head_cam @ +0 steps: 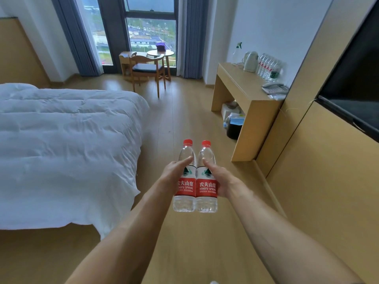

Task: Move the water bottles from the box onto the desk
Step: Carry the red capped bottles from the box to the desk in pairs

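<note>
At frame centre, above the light wood-plank floor point(184, 253), both hands are out in front with a bottle each. Left hand point(174, 175): thumb laid up along the bottle's shoulder, fingers wrapped behind the label — grasping a clear plastic water bottle with red cap and red label point(184, 187). Right hand point(220, 181): same arrangement, thumb up the front, fingers curled round the back of a second clear red-capped, red-labelled water bottle point(206, 189). The two bottles are upright, side by side, bodies touching or very nearly so; both held in the air, well apart from the desk.

Outward: bare forearms run from the lower corners of the frame. Left of them, a bed with a rumpled white quilt point(61, 140). Right and farther off, a light wooden desk against the wall point(242, 87) — on it a row of clear water bottles with red labels point(268, 67), a pale electric kettle point(251, 60), a clear spray bottle with green nozzle point(236, 52) and a grey desk telephone point(274, 89). A black wall-mounted television screen point(352, 78) fills the right edge. Far end: a wooden chair with dark seat point(148, 68) beside a small round wooden table point(161, 53), in front of a tall window with grey-blue curtains point(150, 27).
</note>
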Tool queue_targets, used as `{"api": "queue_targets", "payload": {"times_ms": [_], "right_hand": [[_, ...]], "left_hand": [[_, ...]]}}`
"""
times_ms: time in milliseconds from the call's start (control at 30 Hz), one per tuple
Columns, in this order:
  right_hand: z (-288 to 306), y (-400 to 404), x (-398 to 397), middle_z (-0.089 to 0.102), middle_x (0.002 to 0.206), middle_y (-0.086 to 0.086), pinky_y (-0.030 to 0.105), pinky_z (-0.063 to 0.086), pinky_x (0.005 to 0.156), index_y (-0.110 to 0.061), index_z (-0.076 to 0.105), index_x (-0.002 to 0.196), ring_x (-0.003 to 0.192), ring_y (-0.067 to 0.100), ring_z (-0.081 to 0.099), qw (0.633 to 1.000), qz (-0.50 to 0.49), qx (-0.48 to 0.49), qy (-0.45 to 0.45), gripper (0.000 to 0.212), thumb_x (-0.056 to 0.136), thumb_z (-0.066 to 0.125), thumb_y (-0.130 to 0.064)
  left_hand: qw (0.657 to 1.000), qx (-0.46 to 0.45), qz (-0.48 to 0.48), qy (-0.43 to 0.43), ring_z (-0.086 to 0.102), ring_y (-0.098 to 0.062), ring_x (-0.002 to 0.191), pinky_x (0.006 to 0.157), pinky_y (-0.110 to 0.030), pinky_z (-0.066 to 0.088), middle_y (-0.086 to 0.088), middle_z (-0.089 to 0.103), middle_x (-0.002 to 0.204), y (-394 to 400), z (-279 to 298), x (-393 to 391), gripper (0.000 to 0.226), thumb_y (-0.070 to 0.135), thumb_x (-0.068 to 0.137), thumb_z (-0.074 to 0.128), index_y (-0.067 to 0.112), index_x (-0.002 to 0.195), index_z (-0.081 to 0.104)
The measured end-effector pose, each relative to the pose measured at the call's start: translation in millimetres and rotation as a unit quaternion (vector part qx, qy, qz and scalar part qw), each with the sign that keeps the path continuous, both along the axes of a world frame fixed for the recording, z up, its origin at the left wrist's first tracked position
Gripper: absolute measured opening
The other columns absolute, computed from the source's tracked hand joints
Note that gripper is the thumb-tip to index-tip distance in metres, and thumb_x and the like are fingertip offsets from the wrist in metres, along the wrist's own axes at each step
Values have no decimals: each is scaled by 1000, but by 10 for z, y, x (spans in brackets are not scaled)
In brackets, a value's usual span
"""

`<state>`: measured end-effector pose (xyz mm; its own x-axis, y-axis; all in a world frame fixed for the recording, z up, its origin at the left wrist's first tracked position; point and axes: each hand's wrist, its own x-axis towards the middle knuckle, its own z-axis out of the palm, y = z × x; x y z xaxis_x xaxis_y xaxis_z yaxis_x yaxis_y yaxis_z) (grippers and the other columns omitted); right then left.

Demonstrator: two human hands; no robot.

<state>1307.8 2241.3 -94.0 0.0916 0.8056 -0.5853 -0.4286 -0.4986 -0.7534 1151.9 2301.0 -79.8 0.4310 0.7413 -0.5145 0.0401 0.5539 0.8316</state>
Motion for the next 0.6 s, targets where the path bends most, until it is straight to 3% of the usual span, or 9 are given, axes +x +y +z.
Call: {"api": "queue_targets", "payload": {"times_ms": [267,600], "right_hand": [[-176,1198,458,66,128,25,54,52,102,-2,56,131,105,40,66,1000,26,0,17,64,88,71,-46],[19,2878,1347,65,130,24,57,47,106,-4,55,133,114,42,63,996,92,4,16,63,91,69,-48]], "left_hand": [[999,0,19,29,72,-39,100,89,-50,59,-23,71,114,1151,-118,415,60,36,84,80,3,128,57],[997,6,66,48,72,-38,101,88,-49,59,-21,71,115,2677,107,1239,58,37,86,78,5,130,57]]}}
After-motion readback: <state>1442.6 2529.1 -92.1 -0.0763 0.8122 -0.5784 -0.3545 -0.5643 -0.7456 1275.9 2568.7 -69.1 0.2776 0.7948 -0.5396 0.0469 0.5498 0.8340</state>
